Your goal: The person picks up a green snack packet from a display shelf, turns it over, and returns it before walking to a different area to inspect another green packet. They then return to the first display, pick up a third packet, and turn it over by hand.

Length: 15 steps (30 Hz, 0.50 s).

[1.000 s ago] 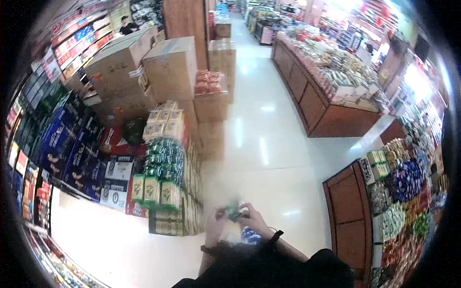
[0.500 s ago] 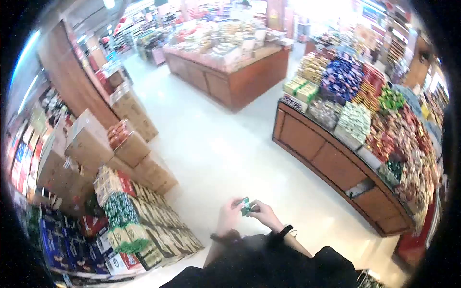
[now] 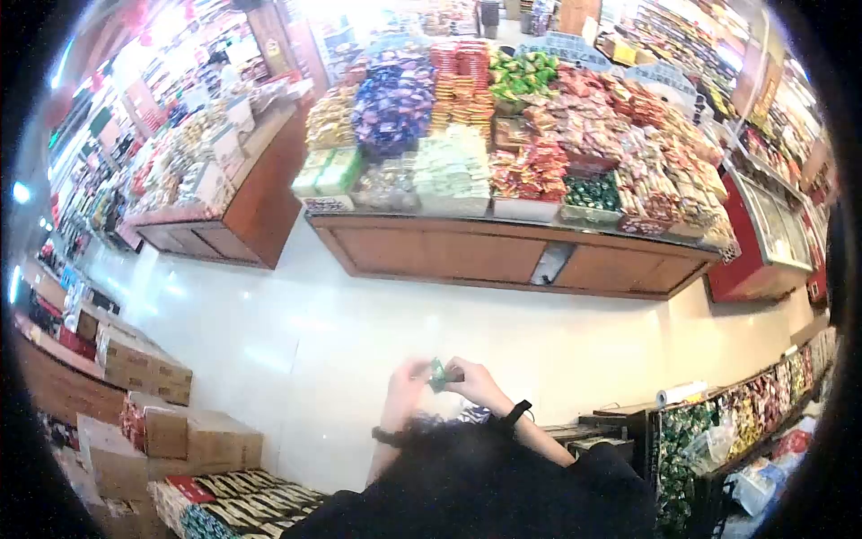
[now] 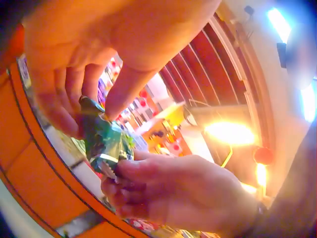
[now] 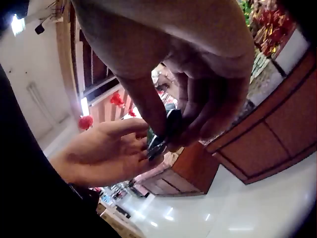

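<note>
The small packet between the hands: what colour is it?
The packet is green with a silvery edge; the left wrist view shows it best.

A shiny green packet [image 4: 104, 141] with a silvery edge is seen now; the counter [image 3: 467, 256] is shown in reddish brown, the floor [image 3: 296, 341] in glossy white.

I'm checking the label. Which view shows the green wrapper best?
Left wrist: the green wrapper is large and lit, pinched between left hand and right hand. Head shows a tiny speck; right wrist, a dark sliver between fingers.
</note>
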Motion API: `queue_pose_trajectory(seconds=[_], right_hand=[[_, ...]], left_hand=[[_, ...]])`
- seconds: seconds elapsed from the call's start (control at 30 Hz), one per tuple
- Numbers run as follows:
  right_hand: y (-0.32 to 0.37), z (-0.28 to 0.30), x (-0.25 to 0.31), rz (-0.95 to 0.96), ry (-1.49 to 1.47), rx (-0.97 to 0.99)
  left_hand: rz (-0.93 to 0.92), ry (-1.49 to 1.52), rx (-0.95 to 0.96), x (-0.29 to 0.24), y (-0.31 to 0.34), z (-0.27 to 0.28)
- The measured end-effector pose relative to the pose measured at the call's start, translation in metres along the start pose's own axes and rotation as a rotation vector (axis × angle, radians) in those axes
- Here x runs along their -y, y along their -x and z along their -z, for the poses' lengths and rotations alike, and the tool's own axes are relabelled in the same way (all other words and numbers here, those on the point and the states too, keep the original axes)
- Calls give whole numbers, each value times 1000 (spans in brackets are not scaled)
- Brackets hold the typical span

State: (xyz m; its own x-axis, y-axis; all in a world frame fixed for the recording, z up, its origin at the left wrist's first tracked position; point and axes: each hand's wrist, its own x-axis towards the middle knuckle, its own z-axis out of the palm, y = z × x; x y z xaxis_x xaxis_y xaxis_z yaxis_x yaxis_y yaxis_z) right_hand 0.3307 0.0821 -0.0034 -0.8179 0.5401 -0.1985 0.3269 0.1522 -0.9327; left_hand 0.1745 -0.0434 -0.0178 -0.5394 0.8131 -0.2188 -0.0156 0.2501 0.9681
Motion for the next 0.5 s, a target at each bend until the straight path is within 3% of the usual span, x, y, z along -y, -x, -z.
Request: queue_pose_trajectory(seconds=[0.13, 0.27, 0.37, 0.5], right_hand=[[5, 45, -28, -81, -89, -198], [5, 80, -38, -152, -256, -342], [-10, 109, -61, -141, -339, -420], [-23, 160, -78, -239, -290, -506]], left_hand=[[63, 54, 222, -37, -48, -51], [5, -169, 379, -27, -105, -99], [191, -106, 515, -78, -132, -136], [1, -257, 685, -59, -205, -179]])
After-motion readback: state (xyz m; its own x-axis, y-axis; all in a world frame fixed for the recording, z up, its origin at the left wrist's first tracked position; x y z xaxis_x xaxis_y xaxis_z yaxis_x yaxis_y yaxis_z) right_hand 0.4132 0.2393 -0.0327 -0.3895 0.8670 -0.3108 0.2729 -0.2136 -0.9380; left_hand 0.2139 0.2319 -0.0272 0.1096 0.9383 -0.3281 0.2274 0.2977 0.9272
